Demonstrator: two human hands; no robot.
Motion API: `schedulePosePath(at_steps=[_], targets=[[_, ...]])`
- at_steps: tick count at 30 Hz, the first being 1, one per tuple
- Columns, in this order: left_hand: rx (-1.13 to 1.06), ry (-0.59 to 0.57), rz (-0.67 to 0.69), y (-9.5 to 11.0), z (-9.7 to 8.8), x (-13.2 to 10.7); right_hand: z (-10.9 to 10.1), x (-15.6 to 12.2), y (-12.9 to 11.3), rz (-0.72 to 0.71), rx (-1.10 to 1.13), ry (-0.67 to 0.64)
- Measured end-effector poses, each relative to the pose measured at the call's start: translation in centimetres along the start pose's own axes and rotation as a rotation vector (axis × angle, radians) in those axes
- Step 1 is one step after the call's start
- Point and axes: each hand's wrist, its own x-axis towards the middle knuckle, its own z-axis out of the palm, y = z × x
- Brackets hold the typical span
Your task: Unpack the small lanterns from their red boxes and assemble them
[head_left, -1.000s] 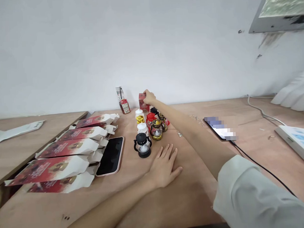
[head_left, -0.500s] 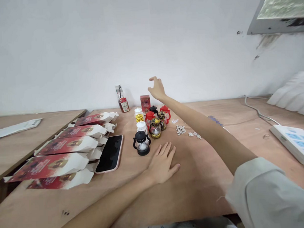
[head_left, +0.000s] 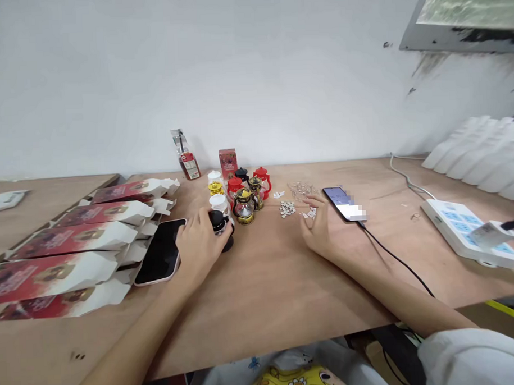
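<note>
My left hand (head_left: 199, 236) is wrapped round the small black lantern (head_left: 218, 219) that stands at the front of the group. Its fingers hide much of the lantern's left side. My right hand (head_left: 318, 228) hovers over or rests by some small white pieces (head_left: 309, 213), thumb and forefinger apart, with nothing visible between them. Next to those pieces lies a cluster of small round silver discs (head_left: 287, 209). Behind the black lantern stand several more: a white one (head_left: 218, 202), black-and-gold ones (head_left: 244, 206) and a red one (head_left: 261, 178).
Flattened red-and-white printed boxes (head_left: 90, 237) overlap along the left, beside a dark-screened phone (head_left: 160, 252). A small upright red box (head_left: 228, 163) and a bottle (head_left: 189, 164) stand by the wall. Thin wire pieces (head_left: 301, 190), a cabled phone (head_left: 344, 203) and a power strip (head_left: 469, 233) lie right.
My left hand has gone from lying flat on the table to gripping the black lantern. My right hand has come down from above the lanterns to the small white pieces. The view has shifted right.
</note>
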Motion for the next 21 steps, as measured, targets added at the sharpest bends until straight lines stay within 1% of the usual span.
schedulePosePath(at_steps=[1, 2, 4, 6, 8, 11, 13, 14, 15, 16, 18, 19, 21], targets=[[-0.016, -0.027, -0.008, -0.1, -0.3, 0.1, 0.3, -0.1, 0.0, 0.025, 0.024, -0.021], [-0.055, -0.030, -0.010, -0.1, -0.5, 0.1, 0.6, -0.2, -0.1, 0.065, 0.059, -0.054], [-0.198, 0.033, -0.004, -0.1, -0.9, 0.1, 1.1, -0.5, -0.6, 0.180, 0.162, -0.156], [-0.411, 0.105, 0.001, 0.1, -0.9, 0.0, 1.4, -0.9, -1.3, 0.313, 0.276, -0.254], [-0.656, 0.141, -0.029, 0.5, -0.5, -0.3, 1.5, -1.3, -2.4, 0.414, 0.398, -0.319], [-0.952, 0.120, -0.152, 2.3, 1.5, -1.1, 1.2, -1.5, -4.3, 0.481, 0.663, -0.451], [-1.045, 0.043, -0.224, 4.1, 3.5, -1.9, 1.0, -1.3, -5.2, 0.493, 0.826, -0.528], [-1.066, -0.041, -0.224, 5.1, 4.6, -2.2, 0.9, -1.1, -5.4, 0.494, 0.868, -0.534], [-1.078, -0.127, -0.186, 6.1, 5.6, -2.3, 0.8, -0.9, -5.4, 0.501, 0.879, -0.508], [-1.076, -0.227, -0.118, 7.1, 6.5, -2.3, 0.7, -0.6, -5.0, 0.521, 0.869, -0.455], [-1.036, -0.390, 0.011, 8.7, 8.0, -1.9, 0.6, 0.0, -3.7, 0.600, 0.824, -0.284], [-0.990, -0.436, 0.066, 9.3, 8.5, -1.4, 0.5, 0.3, -2.8, 0.647, 0.794, -0.180], [-0.857, -0.467, 0.154, 10.0, 9.3, -0.4, 0.4, 0.9, -0.9, 0.713, 0.722, 0.006]])
